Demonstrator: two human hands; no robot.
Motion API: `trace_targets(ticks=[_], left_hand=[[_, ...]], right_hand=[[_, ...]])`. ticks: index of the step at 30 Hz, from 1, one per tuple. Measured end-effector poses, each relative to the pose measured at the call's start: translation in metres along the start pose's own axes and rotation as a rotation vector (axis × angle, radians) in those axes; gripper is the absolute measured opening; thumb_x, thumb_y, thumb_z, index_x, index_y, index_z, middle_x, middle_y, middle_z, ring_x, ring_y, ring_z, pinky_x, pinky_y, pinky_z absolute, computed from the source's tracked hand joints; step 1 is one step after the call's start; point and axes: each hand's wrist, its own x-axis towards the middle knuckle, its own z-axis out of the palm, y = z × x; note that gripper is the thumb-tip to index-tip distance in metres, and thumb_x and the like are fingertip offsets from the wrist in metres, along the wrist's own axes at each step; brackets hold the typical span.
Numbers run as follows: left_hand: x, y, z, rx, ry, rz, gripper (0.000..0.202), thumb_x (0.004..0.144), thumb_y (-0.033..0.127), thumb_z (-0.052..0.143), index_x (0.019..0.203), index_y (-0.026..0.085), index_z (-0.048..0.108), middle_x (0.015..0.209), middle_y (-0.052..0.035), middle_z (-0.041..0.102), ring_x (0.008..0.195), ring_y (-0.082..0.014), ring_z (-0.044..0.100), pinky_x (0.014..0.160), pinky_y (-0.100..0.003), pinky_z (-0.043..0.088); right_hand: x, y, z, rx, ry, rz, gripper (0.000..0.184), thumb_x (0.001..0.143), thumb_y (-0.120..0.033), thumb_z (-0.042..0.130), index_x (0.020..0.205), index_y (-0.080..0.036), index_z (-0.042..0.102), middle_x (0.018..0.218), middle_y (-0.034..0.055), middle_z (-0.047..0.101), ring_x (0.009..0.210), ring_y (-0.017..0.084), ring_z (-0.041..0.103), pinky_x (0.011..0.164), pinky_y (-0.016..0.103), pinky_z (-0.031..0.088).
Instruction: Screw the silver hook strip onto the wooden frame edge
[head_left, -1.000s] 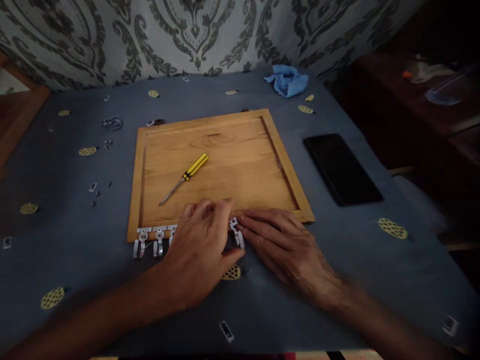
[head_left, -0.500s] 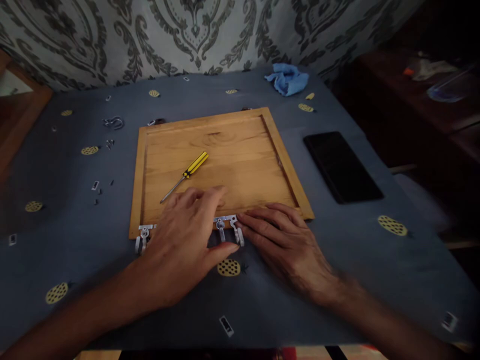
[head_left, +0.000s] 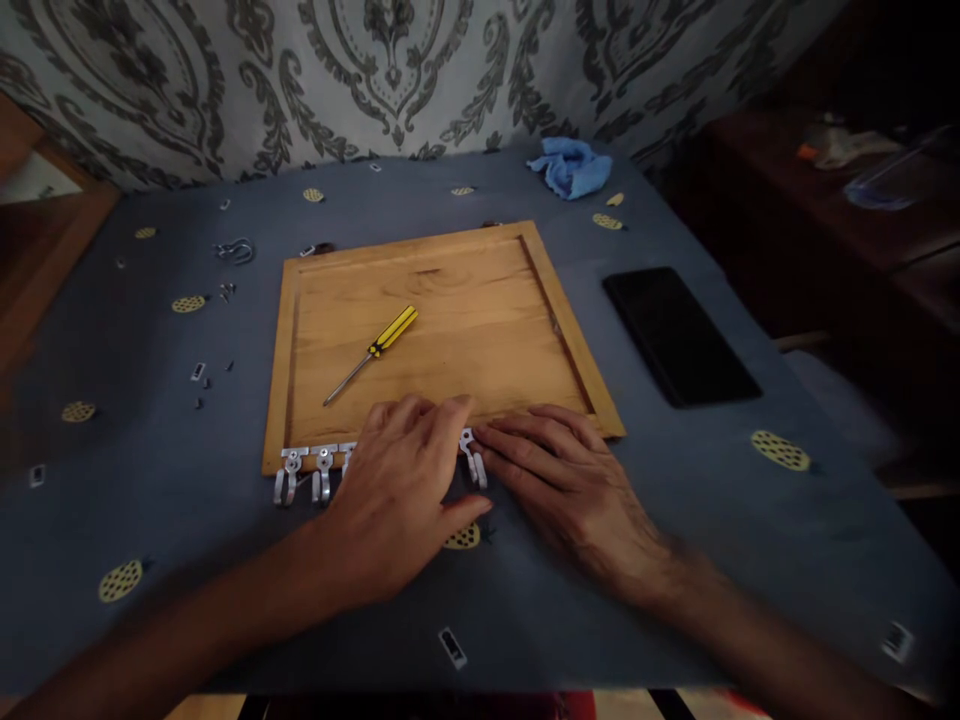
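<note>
Two hands lay flat at the near edge of the wooden board [head_left: 450,330], over a row of metal hooks [head_left: 306,474] lined up along that edge. The row's long axis ran left to right, parallel to the board's near rim, each hook's curved end pointing toward the person. The left hand [head_left: 394,495] covered the middle of the row, fingers spread and extended, pressing down rather than clenched; whether it pinched any hook beneath could not be told. The right hand [head_left: 566,480] rested just right of it, fingers likewise released and straight, their tips touching the rightmost visible hook [head_left: 474,462]. That hook sat between the two hands, nearer the right fingertips. Three hooks remained uncovered to the left of the left hand. A yellow-handled screwdriver [head_left: 373,350] lay diagonally on the board, farther away, apart from both hands and nearer the left.
</note>
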Motion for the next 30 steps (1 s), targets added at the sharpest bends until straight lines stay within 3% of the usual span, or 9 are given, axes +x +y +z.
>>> trace_targets(ticks=[11,16,21,30], left_hand=[[0.002,0.0,0.005,-0.019,0.054,-0.029,0.063,0.074,0.026,0.077,0.121,0.017,0.037,0.107,-0.0081,0.064,0.102,-0.0278,0.055,0.085,-0.043,0.044],[0.003,0.0,0.003,-0.033,0.061,-0.028,0.064,0.071,0.026,0.079,0.119,0.016,0.038,0.104,-0.0076,0.065,0.1,-0.0275,0.055,0.085,-0.043,0.043],[0.003,-0.001,0.004,-0.03,0.061,-0.02,0.066,0.071,0.028,0.08,0.121,0.017,0.037,0.102,-0.006,0.065,0.098,-0.0265,0.055,0.085,-0.042,0.043],[0.003,-0.002,0.004,-0.043,0.056,-0.035,0.066,0.071,0.029,0.079,0.12,0.018,0.038,0.102,-0.0053,0.065,0.098,-0.0263,0.055,0.084,-0.042,0.042]], right_hand=[[0.001,0.0,0.001,0.019,0.008,-0.002,0.027,0.1,-0.018,0.041,0.113,-0.016,0.064,0.115,0.0054,0.071,0.107,0.022,0.058,0.098,0.044,0.043],[-0.003,0.003,0.0,0.208,0.063,0.072,0.032,0.094,-0.008,0.048,0.122,-0.017,0.059,0.117,0.0079,0.069,0.113,0.021,0.059,0.095,0.042,0.049],[-0.008,0.008,-0.004,0.345,0.213,0.224,0.032,0.087,0.003,0.048,0.1,-0.02,0.065,0.1,0.0061,0.07,0.097,0.018,0.066,0.083,0.037,0.053],[-0.007,0.01,-0.004,0.367,0.213,0.261,0.031,0.085,0.004,0.048,0.095,-0.021,0.064,0.096,0.0051,0.07,0.092,0.018,0.066,0.08,0.037,0.052]])
